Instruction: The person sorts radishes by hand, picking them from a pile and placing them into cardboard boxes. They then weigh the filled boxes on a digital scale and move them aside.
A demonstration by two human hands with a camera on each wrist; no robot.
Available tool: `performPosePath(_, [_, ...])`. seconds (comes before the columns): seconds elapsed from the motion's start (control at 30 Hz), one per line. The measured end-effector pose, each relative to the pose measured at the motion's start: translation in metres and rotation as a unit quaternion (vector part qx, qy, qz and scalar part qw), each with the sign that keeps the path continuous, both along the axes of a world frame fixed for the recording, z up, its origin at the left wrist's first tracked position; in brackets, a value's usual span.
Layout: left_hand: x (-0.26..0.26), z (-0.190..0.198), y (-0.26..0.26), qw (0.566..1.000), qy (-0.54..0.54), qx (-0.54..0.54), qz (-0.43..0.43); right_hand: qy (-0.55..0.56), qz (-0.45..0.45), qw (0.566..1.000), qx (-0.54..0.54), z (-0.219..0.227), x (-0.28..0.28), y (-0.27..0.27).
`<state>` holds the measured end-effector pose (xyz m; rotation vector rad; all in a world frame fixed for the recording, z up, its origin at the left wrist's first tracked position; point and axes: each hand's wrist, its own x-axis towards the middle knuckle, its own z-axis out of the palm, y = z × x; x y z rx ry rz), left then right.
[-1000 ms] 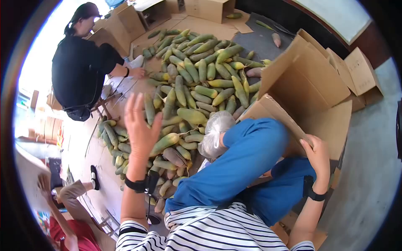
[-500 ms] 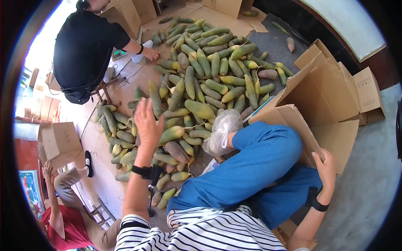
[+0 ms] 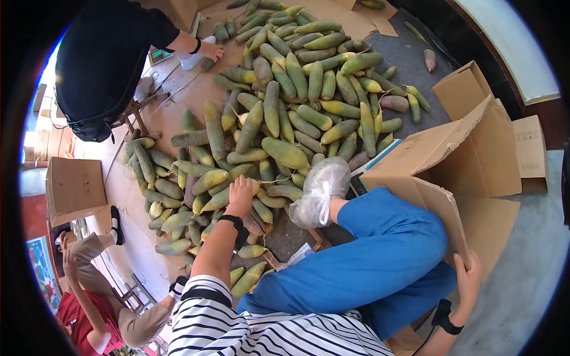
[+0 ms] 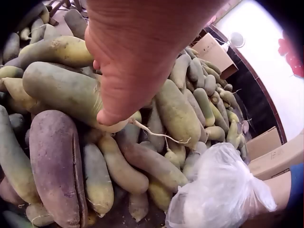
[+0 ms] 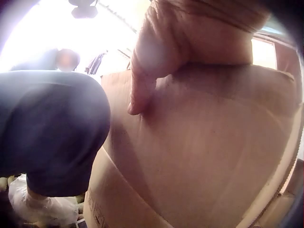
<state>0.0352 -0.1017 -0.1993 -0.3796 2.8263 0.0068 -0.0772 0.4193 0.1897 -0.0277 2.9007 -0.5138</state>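
Long green radishes point(image 3: 285, 153) lie in a big heap on the floor. At the near side of the heap, my left hand point(image 3: 240, 197) is on a green radish; in the left wrist view the hand point(image 4: 137, 52) curls over that radish point(image 4: 61, 90), thumb against its rooted end, and a split purplish radish point(image 4: 54, 166) lies beside it. My right hand point(image 3: 469, 279) grips the edge of an open cardboard box point(image 3: 442, 204). In the right wrist view, the thumb of the right hand point(image 5: 190, 42) lies against the cardboard wall point(image 5: 204, 152); its other fingers are hidden.
My plastic-covered foot point(image 3: 323, 191) rests beside the heap, with my bent blue-trousered knee point(image 3: 404, 225) next to the box. A person in black point(image 3: 104, 65) reaches to the heap's far left; another in red point(image 3: 89, 320) sits lower left. More boxes point(image 3: 528, 145) stand right.
My left hand has come down from above the heap onto a radish. The person in black has a hand at a radish. My right hand has stayed on the box edge.
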Motion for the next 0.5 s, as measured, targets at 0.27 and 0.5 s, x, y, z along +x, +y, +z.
performPosePath(0.27, [-0.014,-0.023,-0.005,0.993,-0.108,-0.012,0.046,-0.015,-0.017,1.0,-0.003,0.004,-0.003,-0.006])
performPosePath(0.5, [-0.001,0.038,0.012,0.997,0.014,0.068,0.033,-0.013,-0.038,0.999,-0.022,0.003,-0.002,-0.01])
